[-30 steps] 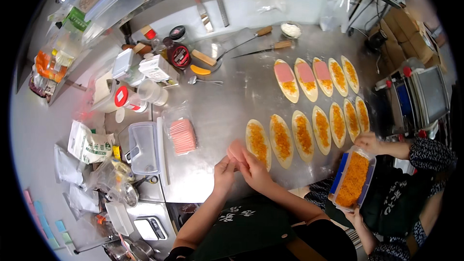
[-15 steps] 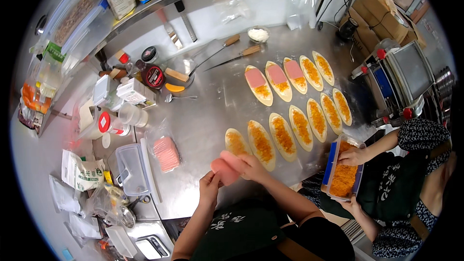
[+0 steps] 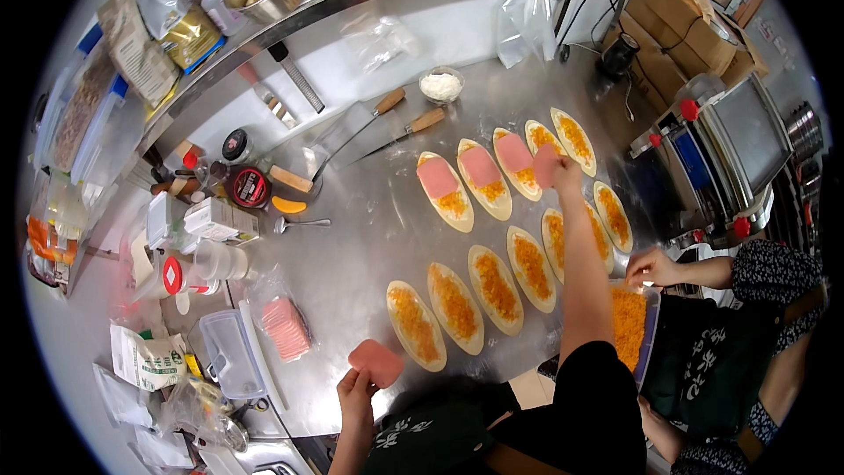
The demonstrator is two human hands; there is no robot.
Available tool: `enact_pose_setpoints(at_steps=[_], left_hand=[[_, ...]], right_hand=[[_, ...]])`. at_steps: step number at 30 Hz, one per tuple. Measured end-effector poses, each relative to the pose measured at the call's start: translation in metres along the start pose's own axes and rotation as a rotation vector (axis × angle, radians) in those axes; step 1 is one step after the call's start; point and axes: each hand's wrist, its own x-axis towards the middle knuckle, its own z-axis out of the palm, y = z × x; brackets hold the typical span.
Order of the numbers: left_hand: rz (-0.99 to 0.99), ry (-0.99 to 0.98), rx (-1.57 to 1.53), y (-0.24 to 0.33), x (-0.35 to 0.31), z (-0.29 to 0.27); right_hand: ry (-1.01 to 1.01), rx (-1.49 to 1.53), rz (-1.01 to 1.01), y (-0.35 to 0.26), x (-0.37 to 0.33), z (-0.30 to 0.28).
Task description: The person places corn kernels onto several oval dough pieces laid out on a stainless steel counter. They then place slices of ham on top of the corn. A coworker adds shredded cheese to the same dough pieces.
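Note:
My left hand [image 3: 356, 391], low at the table's near edge, pinches a slice of pink ham [image 3: 376, 362] by its edge. My right hand [image 3: 568, 178] reaches out to the far row of dough ovals, its fingers closed on another ham slice [image 3: 544, 166] over the fourth oval [image 3: 538, 134]. Three ovals to its left each carry a ham slice [image 3: 479, 166] on top of orange shreds. The far right oval [image 3: 573, 140] bears only shreds. A nearer row of ovals [image 3: 457, 310] is likewise topped with shreds; my right forearm covers part of it.
An opened pack of ham [image 3: 286, 328] lies left on the steel table [image 3: 352, 290]. At right a co-worker's hand [image 3: 655, 268] is over a tub of orange shreds [image 3: 628, 330]. Knives [image 3: 413, 127], a bowl of white stuff [image 3: 441, 85] and jars [image 3: 246, 186] stand farther back.
The two ham slices, held together before, are now apart, one per hand. My right hand has moved far forward and right; my left stays near the edge. The co-worker's hand has lifted from the shreds.

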Motion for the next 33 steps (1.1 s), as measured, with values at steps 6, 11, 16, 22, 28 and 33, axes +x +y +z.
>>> enact_pose_setpoints(at_steps=[6,11,16,22,28,33], left_hand=[[-0.040,0.123,-0.004,-0.003,0.004,0.012],[-0.061,0.135,0.009,-0.003,0.008,0.026],[-0.085,0.145,0.033,-0.003,0.014,0.032],[-0.110,0.136,0.032,-0.006,0.018,0.037],[-0.108,0.125,0.033,-0.005,0.015,0.041],[-0.099,0.081,0.056,-0.006,0.019,0.039]], right_hand=[[-0.009,0.156,0.221,-0.026,0.050,0.016],[-0.004,0.083,0.190,-0.001,0.080,0.022],[0.008,-0.157,0.045,0.020,0.098,0.023],[0.065,-0.459,-0.039,0.031,0.099,0.022],[0.126,-0.668,0.104,-0.011,0.073,0.023],[0.329,-0.740,-0.112,-0.031,0.050,0.019]])
